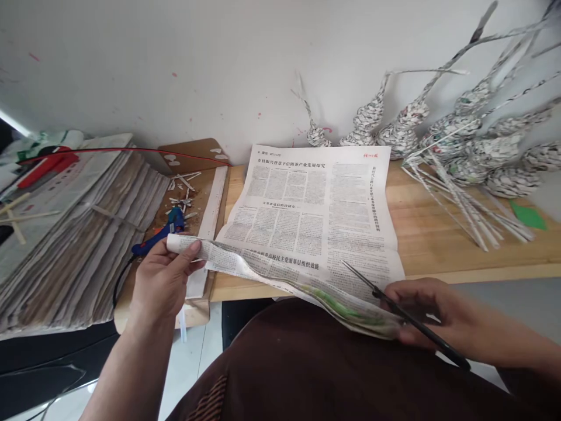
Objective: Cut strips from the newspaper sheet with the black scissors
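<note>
A long, narrow folded strip of newspaper (335, 304), partly printed green, sags between my two hands at the table's near edge. My left hand (169, 272) pinches its left end between thumb and fingers. On the right, my right hand (442, 316) grips the strip's other end and also holds dark scissors (405, 314), whose blades look closed and point up and to the left. Just behind the strip, an open newspaper sheet (302, 202) lies flat on the wooden table. Whether strip and sheet are joined I cannot tell.
At left stands a tall stack of newspapers (100, 228). Beside it, a blue glue gun (164, 231) lies on a littered board (197, 207). Several woven paper gourd shapes (477, 146) stand along the wall at right, with rolled paper sticks (464, 204) before them.
</note>
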Demonstrator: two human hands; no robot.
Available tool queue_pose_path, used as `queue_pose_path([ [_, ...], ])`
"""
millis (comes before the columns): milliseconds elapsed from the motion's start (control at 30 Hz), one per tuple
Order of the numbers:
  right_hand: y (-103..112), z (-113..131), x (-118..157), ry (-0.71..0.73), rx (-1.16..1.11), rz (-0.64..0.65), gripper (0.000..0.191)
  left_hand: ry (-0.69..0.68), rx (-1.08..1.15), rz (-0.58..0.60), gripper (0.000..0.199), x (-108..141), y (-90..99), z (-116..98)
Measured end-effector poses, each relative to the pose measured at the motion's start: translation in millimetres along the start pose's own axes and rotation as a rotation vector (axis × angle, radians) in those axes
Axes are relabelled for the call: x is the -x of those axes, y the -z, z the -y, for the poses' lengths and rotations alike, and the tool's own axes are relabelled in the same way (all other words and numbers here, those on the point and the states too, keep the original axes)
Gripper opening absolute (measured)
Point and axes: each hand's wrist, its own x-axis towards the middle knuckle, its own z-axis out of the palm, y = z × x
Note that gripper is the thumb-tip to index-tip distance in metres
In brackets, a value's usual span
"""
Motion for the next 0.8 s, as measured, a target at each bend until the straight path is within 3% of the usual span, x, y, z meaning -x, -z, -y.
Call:
queue_pose_path([
  [133, 0.2, -10.5, -10.1, -0.073, -0.188, -0.128, 0.041, 0.001, -0.033, -0.016, 0.035, -2.6, 6.5, -1.6],
  [267, 6.0, -14.7, -17.2, -0.034, -0.259, -0.265, 0.039, 0.003, -0.102, -0.021, 0.026, 1.2, 11.6, -5.9],
  [467, 4.1, -10.0, -20.4, 0.024, -0.082, -0.344, 0.038, 0.017, -0.112, -0.002, 0.032, 1.3, 19.0, -2.2],
  [600, -3.2, 16.4, -26.9, 0.065, 0.142, -0.388, 0.039, -0.018, -0.074, 0.031, 0.035, 1.6, 11.7, -5.4],
  [800, -17.9, 82.7, -46.2, 0.213, 0.249, -0.233, 0.022, -0.069, 0.031, 0.125, 0.03, 15.8, -12.5, -29.1],
])
